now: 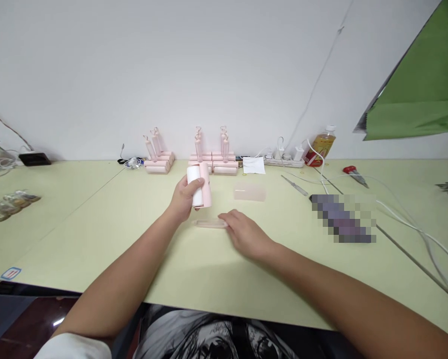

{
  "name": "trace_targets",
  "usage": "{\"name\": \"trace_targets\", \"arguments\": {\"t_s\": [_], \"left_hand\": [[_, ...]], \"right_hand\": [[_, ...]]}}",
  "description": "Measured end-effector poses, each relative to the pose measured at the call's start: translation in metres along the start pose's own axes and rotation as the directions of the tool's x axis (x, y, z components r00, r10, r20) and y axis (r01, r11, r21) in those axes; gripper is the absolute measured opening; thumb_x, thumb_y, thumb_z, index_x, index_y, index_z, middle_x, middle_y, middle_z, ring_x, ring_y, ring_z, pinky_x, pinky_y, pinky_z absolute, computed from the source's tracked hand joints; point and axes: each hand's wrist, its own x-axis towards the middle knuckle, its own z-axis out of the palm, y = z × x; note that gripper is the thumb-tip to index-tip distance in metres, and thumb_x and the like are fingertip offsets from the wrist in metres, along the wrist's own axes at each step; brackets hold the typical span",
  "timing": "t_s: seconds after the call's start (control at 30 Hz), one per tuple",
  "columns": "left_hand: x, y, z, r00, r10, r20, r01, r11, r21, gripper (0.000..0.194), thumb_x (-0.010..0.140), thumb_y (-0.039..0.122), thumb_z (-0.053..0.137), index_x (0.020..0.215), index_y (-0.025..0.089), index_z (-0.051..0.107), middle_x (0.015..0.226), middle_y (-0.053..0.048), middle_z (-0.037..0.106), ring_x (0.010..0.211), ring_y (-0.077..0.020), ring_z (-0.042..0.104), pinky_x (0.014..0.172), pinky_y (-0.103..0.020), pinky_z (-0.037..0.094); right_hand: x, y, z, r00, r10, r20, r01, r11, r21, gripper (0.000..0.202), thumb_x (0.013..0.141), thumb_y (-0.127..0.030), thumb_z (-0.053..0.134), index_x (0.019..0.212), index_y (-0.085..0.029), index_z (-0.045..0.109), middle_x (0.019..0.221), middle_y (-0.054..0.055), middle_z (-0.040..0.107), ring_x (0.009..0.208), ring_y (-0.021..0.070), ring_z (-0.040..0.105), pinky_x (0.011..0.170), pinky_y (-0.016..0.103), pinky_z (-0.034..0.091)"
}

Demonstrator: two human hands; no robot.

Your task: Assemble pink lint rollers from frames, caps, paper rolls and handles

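Note:
My left hand (184,198) is closed round a lint roller head, a white roll (194,185) in a pink casing (206,187), raised above the table and tilted nearly upright. Lower and to the right, my right hand (244,230) pinches one end of a pale pink handle (210,224), which is slightly blurred and lies level just above or on the tabletop. A translucent pink cover (250,192) rests on the table beyond my right hand. Against the wall, several pink lint rollers (225,167) stand in groups with their handles upright.
On the pale green table (194,274), a power strip (284,162), a white paper (254,165) and a drink bottle (322,147) line the wall. To the right are a screwdriver (295,185), red-handled pliers (354,175), a blurred-out phone-like object (341,219) and cables. Small bagged items (12,204) sit far left.

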Motion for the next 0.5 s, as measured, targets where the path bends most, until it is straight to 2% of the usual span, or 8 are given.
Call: {"name": "trace_targets", "arguments": {"t_s": [0.17,0.33,0.5], "left_hand": [[0.013,0.006,-0.024,1.0,0.015,-0.003,-0.015,0.999,-0.03,0.039,0.063,0.04,0.071,0.089,0.017,0.053,0.074,-0.001,0.061,0.058,-0.0139,0.057,0.042,-0.021,0.039],[0.015,0.006,-0.033,0.996,0.001,0.089,0.003,0.999,-0.041,0.042,0.061,0.038,0.072,0.09,0.016,0.054,0.075,-0.002,0.062,0.063,-0.0155,0.059,0.051,-0.024,0.045],[0.013,0.001,-0.031,0.983,0.008,0.182,-0.002,0.999,-0.032,0.038,0.063,0.04,0.071,0.087,0.015,0.056,0.074,-0.002,0.061,0.059,-0.0137,0.057,0.047,-0.022,0.041]], "right_hand": [[-0.001,0.024,-0.026,0.978,0.126,-0.166,-0.098,0.981,0.167,0.033,0.096,-0.023,0.037,0.121,-0.016,0.057,0.108,0.012,0.058,0.098,0.0232,0.056,0.087,0.038,0.045],[-0.002,0.027,-0.043,0.948,0.185,-0.259,-0.029,0.862,0.507,0.033,0.094,-0.035,0.045,0.12,-0.019,0.058,0.097,0.007,0.059,0.08,0.018,0.056,0.071,0.032,0.047],[-0.005,0.018,-0.048,0.945,0.168,-0.28,0.037,0.797,0.602,0.034,0.092,-0.042,0.049,0.115,-0.019,0.061,0.086,0.005,0.058,0.075,0.0167,0.053,0.068,0.03,0.045]]}}
